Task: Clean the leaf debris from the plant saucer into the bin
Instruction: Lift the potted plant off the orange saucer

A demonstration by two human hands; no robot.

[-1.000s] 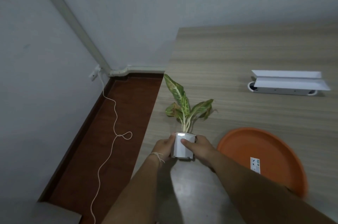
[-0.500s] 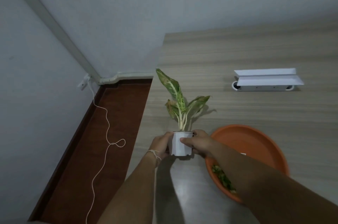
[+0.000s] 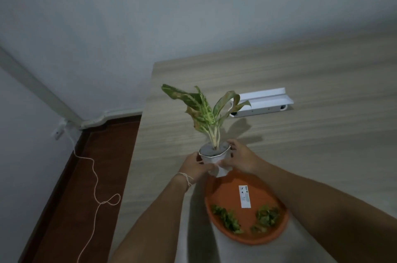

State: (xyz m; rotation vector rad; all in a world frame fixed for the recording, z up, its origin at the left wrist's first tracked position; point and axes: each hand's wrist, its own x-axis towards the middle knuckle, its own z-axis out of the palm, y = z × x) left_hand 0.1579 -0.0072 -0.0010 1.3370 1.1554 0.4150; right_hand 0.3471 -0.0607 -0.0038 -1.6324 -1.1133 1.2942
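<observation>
A small white pot with a green variegated plant is held above the far rim of the orange saucer. My left hand grips its left side and my right hand grips its right side. The pot tilts slightly toward me. Two clumps of green leaf debris, one at the saucer's near left and one at its near right, lie in it beside a white label. No bin is in view.
The wooden table carries a white power strip box at the back. The table's left edge drops to a dark red floor, where a white cord trails from a wall socket.
Both hands have carried the pot rightward from the table to above the saucer's far rim. The view has shifted, bringing the saucer and its leaf debris into the lower middle.
</observation>
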